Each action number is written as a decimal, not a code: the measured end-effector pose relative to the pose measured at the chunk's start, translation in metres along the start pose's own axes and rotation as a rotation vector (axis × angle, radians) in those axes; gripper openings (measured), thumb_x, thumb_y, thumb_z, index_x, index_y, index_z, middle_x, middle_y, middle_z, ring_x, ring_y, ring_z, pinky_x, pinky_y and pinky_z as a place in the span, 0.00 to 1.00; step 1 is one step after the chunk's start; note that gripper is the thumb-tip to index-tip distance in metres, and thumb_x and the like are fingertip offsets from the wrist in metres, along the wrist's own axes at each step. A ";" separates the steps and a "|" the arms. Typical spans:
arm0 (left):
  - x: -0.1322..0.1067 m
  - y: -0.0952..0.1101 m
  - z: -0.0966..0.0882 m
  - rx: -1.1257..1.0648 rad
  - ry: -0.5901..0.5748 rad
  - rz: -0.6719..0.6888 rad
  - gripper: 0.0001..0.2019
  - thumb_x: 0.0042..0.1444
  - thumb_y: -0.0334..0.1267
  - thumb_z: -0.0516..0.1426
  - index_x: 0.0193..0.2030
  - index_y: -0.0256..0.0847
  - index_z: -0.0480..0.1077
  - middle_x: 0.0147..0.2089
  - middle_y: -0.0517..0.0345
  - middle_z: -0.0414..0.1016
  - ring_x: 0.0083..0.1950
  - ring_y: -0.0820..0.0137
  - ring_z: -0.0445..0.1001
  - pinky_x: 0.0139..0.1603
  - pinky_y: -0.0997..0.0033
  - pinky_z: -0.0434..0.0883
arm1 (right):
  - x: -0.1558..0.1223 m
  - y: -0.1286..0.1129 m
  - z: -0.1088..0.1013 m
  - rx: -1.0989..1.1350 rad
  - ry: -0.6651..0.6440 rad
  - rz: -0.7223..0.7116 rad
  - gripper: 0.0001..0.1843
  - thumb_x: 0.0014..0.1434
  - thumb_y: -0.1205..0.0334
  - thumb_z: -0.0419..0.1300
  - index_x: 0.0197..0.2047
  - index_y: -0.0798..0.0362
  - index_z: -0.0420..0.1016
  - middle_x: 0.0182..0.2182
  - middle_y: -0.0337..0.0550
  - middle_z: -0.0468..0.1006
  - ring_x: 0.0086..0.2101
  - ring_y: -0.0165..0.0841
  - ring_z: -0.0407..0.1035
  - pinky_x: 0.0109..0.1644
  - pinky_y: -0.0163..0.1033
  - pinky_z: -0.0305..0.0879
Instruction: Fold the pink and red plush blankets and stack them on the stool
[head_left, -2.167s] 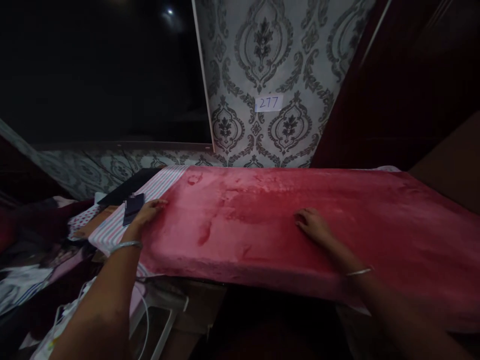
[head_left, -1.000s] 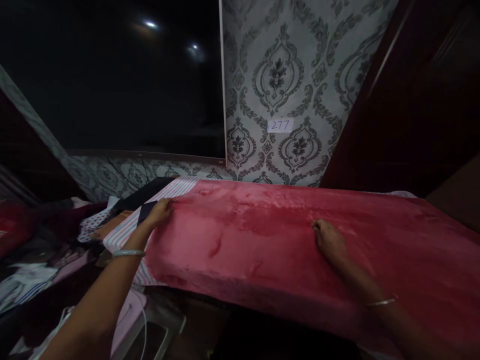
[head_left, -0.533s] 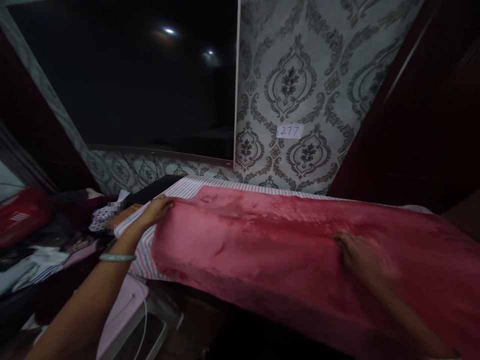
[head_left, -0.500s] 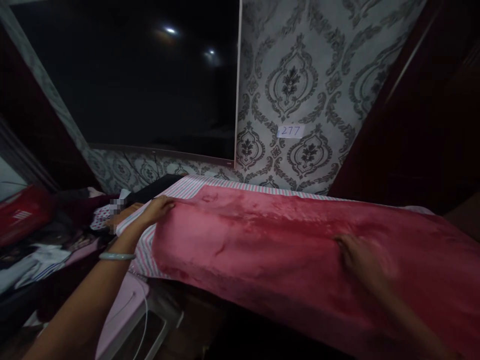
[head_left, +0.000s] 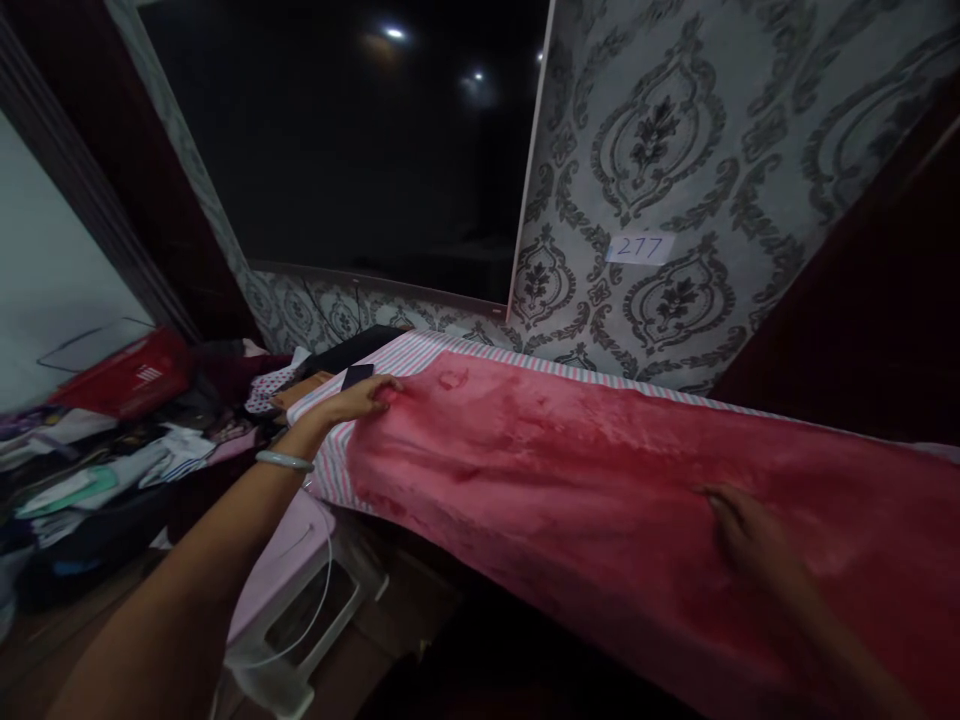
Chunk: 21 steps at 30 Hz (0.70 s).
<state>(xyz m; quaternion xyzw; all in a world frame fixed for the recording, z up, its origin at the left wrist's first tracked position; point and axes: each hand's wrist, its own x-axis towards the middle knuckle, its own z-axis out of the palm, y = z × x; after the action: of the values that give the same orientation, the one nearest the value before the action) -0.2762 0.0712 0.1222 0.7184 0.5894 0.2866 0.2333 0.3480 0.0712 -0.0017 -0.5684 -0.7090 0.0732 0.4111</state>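
A pink-red piece of soft-looking fabric (head_left: 450, 455) with darker, wet-looking patches lies spread over a striped cloth (head_left: 334, 475). At the fabric's left end, my left hand (head_left: 364, 400) pinches its edge, and a shallow fold runs from there toward the right. Lower right, my right hand (head_left: 746, 530) is closed with its fingertips on the middle of the fabric, seemingly gripping a bit of it; blur and dim light hide the exact hold. Just behind my left hand lies a flat dark rectangular object (head_left: 358, 376) on the striped cloth.
A pale stool (head_left: 262, 590) with a white cord stands below the left end. Heaped clothes (head_left: 180, 450) and a red bag (head_left: 142, 375) lie farther left. Behind are a large dark television (head_left: 360, 150) and patterned wallpaper with a paper label (head_left: 640, 249) reading 277.
The view has turned left, so the scene sits farther right. Both hands stay on the fabric, and the fold between them looks longer. The dark rectangle now shows behind my left hand.
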 end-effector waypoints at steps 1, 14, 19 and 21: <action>0.002 -0.002 0.000 0.049 -0.008 0.002 0.20 0.44 0.45 0.61 0.44 0.41 0.77 0.52 0.50 0.79 0.54 0.57 0.73 0.60 0.58 0.69 | 0.000 0.002 0.001 0.002 0.001 -0.001 0.14 0.58 0.49 0.51 0.37 0.44 0.75 0.37 0.50 0.84 0.40 0.54 0.79 0.46 0.61 0.75; 0.012 -0.027 -0.012 0.272 0.182 -0.073 0.23 0.47 0.58 0.57 0.38 0.41 0.77 0.43 0.50 0.79 0.49 0.55 0.75 0.54 0.58 0.72 | -0.019 -0.004 0.013 -0.057 -0.043 -0.027 0.16 0.63 0.55 0.49 0.41 0.49 0.77 0.40 0.49 0.83 0.42 0.44 0.78 0.49 0.50 0.73; 0.015 -0.018 -0.013 0.388 0.202 -0.015 0.19 0.51 0.53 0.52 0.39 0.42 0.76 0.39 0.52 0.77 0.47 0.56 0.73 0.53 0.59 0.71 | -0.027 -0.009 0.017 -0.095 -0.065 -0.053 0.17 0.66 0.59 0.47 0.43 0.50 0.78 0.40 0.50 0.82 0.43 0.43 0.76 0.50 0.50 0.72; 0.016 -0.016 -0.014 0.402 0.225 -0.009 0.18 0.50 0.52 0.52 0.37 0.42 0.74 0.36 0.53 0.75 0.44 0.57 0.72 0.50 0.61 0.71 | -0.028 -0.013 0.015 -0.126 -0.103 -0.071 0.18 0.67 0.60 0.47 0.44 0.50 0.78 0.40 0.49 0.81 0.43 0.42 0.75 0.51 0.49 0.71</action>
<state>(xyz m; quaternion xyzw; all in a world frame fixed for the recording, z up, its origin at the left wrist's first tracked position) -0.2948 0.0902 0.1238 0.7113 0.6601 0.2406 0.0199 0.3284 0.0481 -0.0182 -0.5632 -0.7520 0.0428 0.3398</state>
